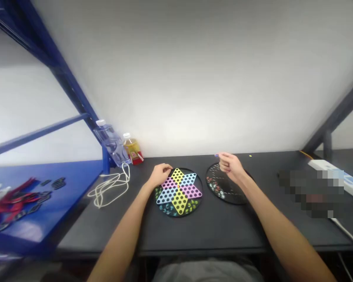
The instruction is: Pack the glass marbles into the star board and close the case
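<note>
A round Chinese checkers board (181, 199) with a yellow, blue and pink star full of holes lies on the black table. Glass marbles (168, 208) in blue and green sit in the pockets around the star. My left hand (160, 174) has curled fingers closed at the board's upper left rim. To the right lies a black round tray (229, 192) with red and clear marbles along its left side. Above its far edge, my right hand (228, 162) is closed in a pinch, a small blue piece (217, 155) at its fingertips.
A white cord (114, 185) lies left of the board. Behind it stand a clear bottle (113, 145) and a yellow bottle (132, 149). A tiny yellow piece (250, 156) lies near the wall. At right is a white power strip (338, 172); red and black straps (17, 203) lie far left.
</note>
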Available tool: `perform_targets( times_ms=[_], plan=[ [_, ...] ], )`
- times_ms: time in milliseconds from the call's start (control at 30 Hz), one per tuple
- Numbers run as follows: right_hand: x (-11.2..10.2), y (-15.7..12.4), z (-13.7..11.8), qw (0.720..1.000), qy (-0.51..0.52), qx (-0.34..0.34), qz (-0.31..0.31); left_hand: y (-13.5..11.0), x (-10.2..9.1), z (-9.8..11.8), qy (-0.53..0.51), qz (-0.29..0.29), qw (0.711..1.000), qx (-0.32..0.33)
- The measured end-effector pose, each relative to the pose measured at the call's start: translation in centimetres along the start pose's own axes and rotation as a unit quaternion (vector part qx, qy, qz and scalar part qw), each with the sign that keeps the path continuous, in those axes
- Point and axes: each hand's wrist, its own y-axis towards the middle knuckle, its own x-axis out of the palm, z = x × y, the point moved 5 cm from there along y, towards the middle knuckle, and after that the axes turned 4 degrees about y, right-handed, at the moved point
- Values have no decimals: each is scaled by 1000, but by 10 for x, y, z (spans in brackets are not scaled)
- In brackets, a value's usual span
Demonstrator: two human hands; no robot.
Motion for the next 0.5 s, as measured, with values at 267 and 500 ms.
perform_targets(
  times_ms=[267, 500],
  plan=[
    [-36, 12, 41, 984, 107, 98, 100, 1, 2, -2, 11, 2, 1000, 3],
    [-22, 11, 57, 992, -3, 63, 107, 0, 0, 0, 7, 2, 1000, 6]
  ],
)
